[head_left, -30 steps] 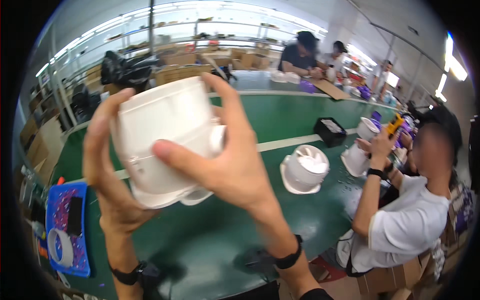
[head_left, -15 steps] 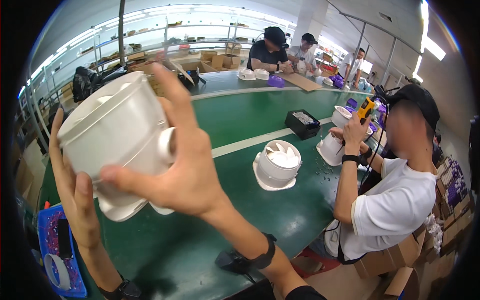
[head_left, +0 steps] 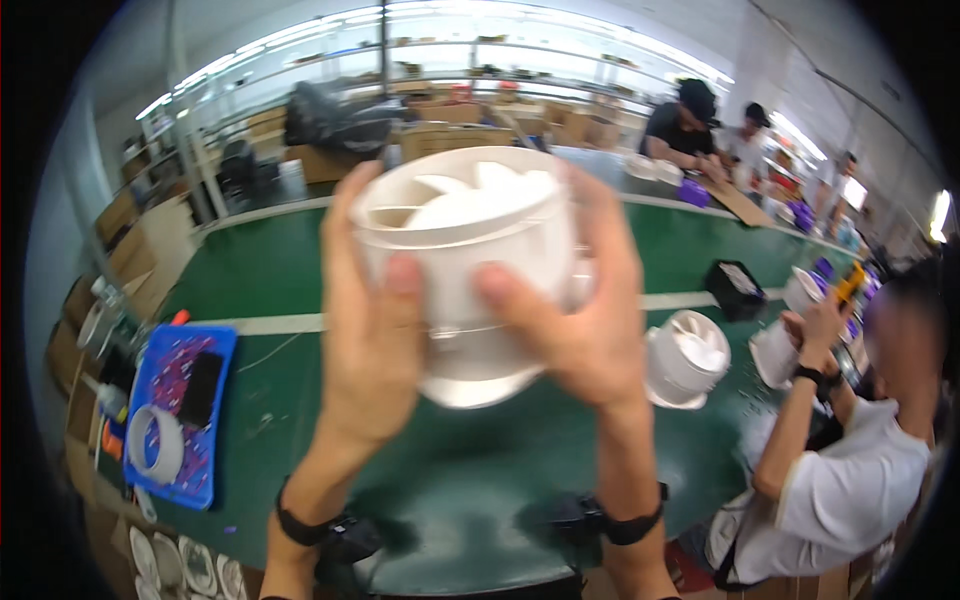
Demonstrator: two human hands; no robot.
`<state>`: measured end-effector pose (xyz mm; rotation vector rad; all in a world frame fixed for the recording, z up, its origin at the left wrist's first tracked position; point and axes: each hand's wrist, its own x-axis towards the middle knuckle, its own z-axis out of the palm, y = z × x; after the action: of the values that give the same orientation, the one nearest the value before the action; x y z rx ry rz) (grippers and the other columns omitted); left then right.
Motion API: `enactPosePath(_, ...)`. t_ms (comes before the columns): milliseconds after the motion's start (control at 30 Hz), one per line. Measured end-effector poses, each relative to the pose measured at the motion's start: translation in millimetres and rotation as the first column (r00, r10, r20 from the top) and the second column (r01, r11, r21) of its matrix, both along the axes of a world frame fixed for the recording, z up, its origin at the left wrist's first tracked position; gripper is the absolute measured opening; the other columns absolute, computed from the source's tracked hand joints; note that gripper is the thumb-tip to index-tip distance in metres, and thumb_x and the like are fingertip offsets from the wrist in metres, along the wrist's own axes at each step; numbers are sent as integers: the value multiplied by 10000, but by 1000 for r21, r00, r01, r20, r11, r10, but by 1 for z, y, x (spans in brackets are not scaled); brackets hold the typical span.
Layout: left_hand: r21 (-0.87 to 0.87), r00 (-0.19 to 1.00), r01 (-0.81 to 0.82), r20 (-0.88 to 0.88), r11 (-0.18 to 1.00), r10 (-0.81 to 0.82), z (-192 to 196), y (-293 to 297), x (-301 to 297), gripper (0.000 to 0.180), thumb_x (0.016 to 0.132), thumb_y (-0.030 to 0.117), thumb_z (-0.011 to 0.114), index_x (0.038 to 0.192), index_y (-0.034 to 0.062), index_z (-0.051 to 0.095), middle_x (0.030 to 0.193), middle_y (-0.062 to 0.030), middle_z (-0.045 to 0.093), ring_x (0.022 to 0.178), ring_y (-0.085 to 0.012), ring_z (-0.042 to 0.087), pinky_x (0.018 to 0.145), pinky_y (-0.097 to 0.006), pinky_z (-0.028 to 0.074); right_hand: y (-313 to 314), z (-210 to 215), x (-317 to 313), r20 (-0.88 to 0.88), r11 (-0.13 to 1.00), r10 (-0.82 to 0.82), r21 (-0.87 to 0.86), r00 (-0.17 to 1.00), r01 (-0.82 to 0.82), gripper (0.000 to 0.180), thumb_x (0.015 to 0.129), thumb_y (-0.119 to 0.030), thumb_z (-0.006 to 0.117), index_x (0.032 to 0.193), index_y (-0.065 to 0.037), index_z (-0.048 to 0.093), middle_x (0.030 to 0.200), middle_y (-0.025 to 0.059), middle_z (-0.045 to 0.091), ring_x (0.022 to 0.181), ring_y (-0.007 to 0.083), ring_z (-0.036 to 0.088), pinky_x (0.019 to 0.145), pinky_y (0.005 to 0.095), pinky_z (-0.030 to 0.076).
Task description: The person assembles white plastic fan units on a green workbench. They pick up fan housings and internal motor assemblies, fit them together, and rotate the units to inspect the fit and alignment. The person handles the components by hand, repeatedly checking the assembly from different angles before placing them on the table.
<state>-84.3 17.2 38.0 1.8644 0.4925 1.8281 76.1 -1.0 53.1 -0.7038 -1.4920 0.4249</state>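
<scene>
A white plastic duct fan [head_left: 465,230] is held up in front of me above the green table. Its round mouth faces up and away, and several fan blades show inside. Wrapped round its left side is my left hand [head_left: 372,330], the thumb pressed to the near wall. My right hand [head_left: 590,310] grips the opposite side in the same way, partly blurred. The fan's flanged base hangs below, between my wrists. To the right, a second white fan [head_left: 688,355] stands on the table, apart from my hands.
At left lies a blue tray [head_left: 225,420] of small coloured parts, holding a dark flat device [head_left: 203,385] and a white ring [head_left: 155,445]. A black box of small parts [head_left: 735,290] stands far right. A co-worker [head_left: 850,470] sits at right with a yellow power tool [head_left: 850,285].
The fan has moved to the middle of the view and turned more upright, with both hands still round it. My view has swung left, bringing the blue tray fully into sight.
</scene>
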Motion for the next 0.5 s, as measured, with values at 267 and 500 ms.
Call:
enactPosePath(267, 57, 989, -95, -108, 994, 100, 4, 5, -10, 479, 1066, 303, 383, 1436, -1, 361, 1205, -224, 610, 1105, -249, 586, 973, -353, 434, 1, 3, -3, -107, 999, -54, -10, 993, 53, 714, 859, -397, 725, 1334, 59, 448, 1106, 200, 653, 1001, 219, 647, 866, 326, 515)
enactPosePath(500, -11, 999, 21, -42, 1000, -21, 2, 4, -9, 543, 995, 221, 489, 1455, -18, 327, 1234, -257, 582, 1119, -294, 592, 984, -373, 437, 3, 1, -3, -62, 994, -105, -1, 992, 106, 593, 969, -428, 561, 1305, 54, 478, 1081, 195, 654, 959, 196, 643, 811, 299, 506)
